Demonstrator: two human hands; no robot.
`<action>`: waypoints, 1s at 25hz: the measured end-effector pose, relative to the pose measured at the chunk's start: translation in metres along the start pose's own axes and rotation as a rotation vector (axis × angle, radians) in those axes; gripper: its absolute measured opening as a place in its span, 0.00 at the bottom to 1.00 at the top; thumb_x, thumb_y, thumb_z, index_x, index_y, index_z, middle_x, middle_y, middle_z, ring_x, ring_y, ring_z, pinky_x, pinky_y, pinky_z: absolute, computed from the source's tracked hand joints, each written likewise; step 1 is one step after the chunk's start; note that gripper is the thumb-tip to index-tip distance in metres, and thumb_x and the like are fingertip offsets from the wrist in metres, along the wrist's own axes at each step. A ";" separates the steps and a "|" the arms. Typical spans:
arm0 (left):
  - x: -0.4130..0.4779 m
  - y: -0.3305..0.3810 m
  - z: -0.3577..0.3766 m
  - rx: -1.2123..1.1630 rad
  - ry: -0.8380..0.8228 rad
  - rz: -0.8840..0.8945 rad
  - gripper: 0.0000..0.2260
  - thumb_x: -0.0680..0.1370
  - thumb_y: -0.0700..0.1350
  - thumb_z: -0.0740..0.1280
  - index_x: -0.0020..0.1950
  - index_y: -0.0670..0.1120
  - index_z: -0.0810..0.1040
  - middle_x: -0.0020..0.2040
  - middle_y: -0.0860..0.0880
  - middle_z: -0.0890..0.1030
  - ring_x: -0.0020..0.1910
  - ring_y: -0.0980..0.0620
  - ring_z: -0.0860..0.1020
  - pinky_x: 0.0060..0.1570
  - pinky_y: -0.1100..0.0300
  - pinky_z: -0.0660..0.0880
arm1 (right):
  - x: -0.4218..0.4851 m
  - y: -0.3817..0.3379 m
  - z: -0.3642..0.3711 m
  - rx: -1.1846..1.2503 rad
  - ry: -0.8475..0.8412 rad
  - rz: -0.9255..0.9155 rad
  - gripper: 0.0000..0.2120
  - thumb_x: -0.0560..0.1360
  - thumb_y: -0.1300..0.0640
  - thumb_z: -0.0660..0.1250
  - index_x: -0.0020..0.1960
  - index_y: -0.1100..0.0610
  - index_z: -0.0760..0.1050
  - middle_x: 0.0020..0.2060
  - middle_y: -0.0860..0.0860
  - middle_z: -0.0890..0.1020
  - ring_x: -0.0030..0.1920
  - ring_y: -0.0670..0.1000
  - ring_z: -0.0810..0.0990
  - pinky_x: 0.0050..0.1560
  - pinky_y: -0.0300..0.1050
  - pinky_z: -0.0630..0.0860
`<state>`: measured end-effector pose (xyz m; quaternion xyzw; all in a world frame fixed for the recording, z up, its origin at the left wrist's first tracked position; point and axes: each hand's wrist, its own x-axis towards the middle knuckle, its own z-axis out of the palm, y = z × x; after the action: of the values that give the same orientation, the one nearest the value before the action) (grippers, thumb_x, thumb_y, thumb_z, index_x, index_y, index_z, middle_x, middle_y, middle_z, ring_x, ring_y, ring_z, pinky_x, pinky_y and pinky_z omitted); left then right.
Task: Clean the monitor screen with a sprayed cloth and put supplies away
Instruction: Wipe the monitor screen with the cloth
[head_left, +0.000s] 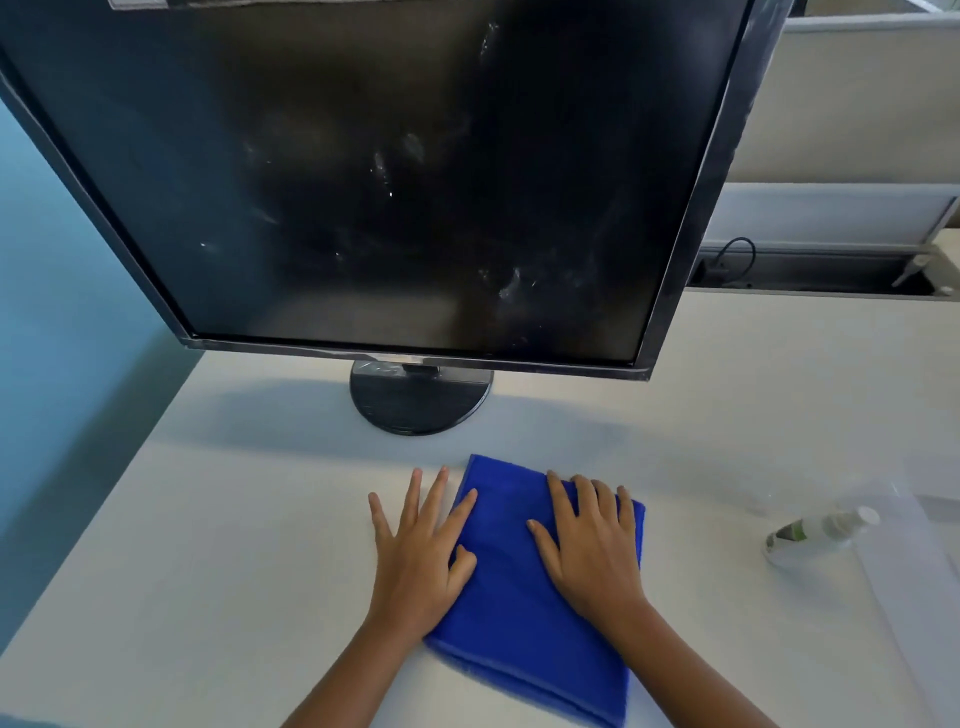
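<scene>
Pressing both palms flat, a person smoothed a folded blue cloth (524, 587) on a pale desk (208, 571) directly in front of a dark monitor (363, 182), whose screen was streaked with pale smears and fingerprints. The left hand (421, 551) lay with fingers spread and extended, half on the desk and half over the cloth's left edge; the right hand (592, 545) rested squarely on top of the cloth, fingers likewise open and straight, gripping nothing. The cloth sat just ahead of the monitor's round black stand (421, 400), apart from it, its near corner angled toward the person.

Well off to the right, a small clear spray bottle (815, 535) lay on its side beside what appeared to be a transparent sleeve or tray (904, 571), too faint to make out with certainty.

The cloth looked soft, light and limp, likely microfibre, so it would probably sag and unfold if lifted by one corner; a pinch across the folded edge, or a full-hand gather through the middle, seemed the surer hold. The bottle appeared light and smooth-sided, possibly apt to roll, best taken around its body. The screen, judging by its marks, had yet to be fully wiped.
</scene>
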<state>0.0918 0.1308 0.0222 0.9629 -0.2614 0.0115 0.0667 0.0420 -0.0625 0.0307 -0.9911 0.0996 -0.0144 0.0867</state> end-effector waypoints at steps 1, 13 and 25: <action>-0.003 -0.009 -0.003 0.002 0.005 -0.041 0.28 0.72 0.48 0.70 0.72 0.50 0.68 0.73 0.42 0.67 0.72 0.37 0.62 0.64 0.29 0.49 | 0.001 -0.010 0.001 0.010 0.018 -0.009 0.28 0.75 0.41 0.54 0.65 0.58 0.74 0.52 0.57 0.81 0.51 0.59 0.79 0.56 0.59 0.74; -0.010 -0.182 -0.038 -0.044 0.042 -0.207 0.32 0.81 0.51 0.35 0.65 0.44 0.76 0.66 0.39 0.75 0.65 0.35 0.72 0.55 0.24 0.63 | 0.047 -0.172 0.006 0.224 -0.240 0.038 0.22 0.73 0.39 0.62 0.61 0.51 0.71 0.53 0.49 0.78 0.51 0.49 0.77 0.50 0.42 0.75; 0.074 -0.275 -0.138 -0.278 0.633 0.236 0.21 0.78 0.49 0.57 0.70 0.46 0.68 0.72 0.44 0.69 0.73 0.43 0.62 0.70 0.33 0.51 | 0.027 -0.243 -0.045 1.653 -0.391 0.774 0.08 0.65 0.64 0.65 0.35 0.65 0.83 0.36 0.60 0.85 0.38 0.56 0.83 0.44 0.50 0.72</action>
<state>0.2966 0.3470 0.1295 0.8566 -0.3360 0.2808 0.2729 0.1139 0.1587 0.1174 -0.4974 0.3647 0.1161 0.7786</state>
